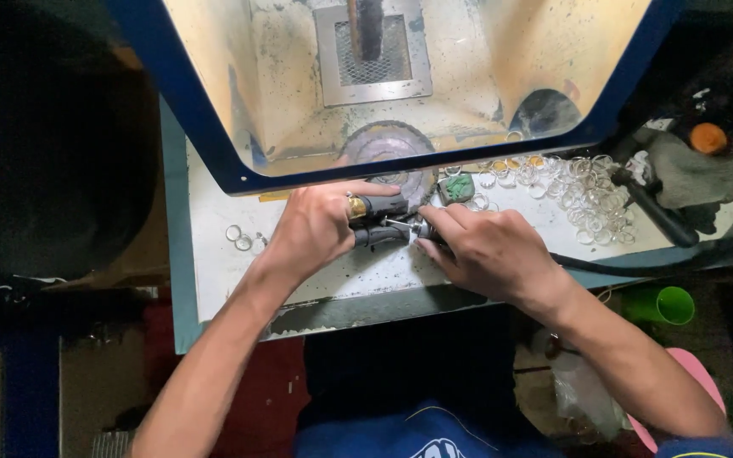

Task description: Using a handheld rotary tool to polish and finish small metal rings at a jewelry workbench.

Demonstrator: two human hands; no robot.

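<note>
Landmark: the round grinding wheel (388, 146), grey and dusty, set at the mouth of a cream hood with a blue frame (205, 127).
Loose rings at left: two small clear rings (238, 237) lie on the white bench top (214, 271), well to the left of the wheel and below it, apart from both hands.
Left hand (316, 225): just below the wheel and slightly left, fingers curled shut round the black handles of a plier-like tool (379, 219); a gold-coloured ring sits on one finger.
Tool look: two dark, rubbery handles lying side by side, pointing right, with a thin bright metal part at their right end; what that end clamps is too small to tell.
Right hand (489, 250): below and right of the wheel, fingertips pinched together on the metal end of the tool, touching it.
Green block (457, 187): small, square, just right of the wheel.
Ring pile (583, 195): many clear rings heaped farther right of the wheel, near a black cable (659, 216).
Edges: the bench front edge runs just below both wrists; the blue frame hangs directly over the knuckles.
Open room: bare bench top lies left of the left hand, as far as the two loose rings.
Green cup (665, 305): below the bench edge, far right of the wheel.
</note>
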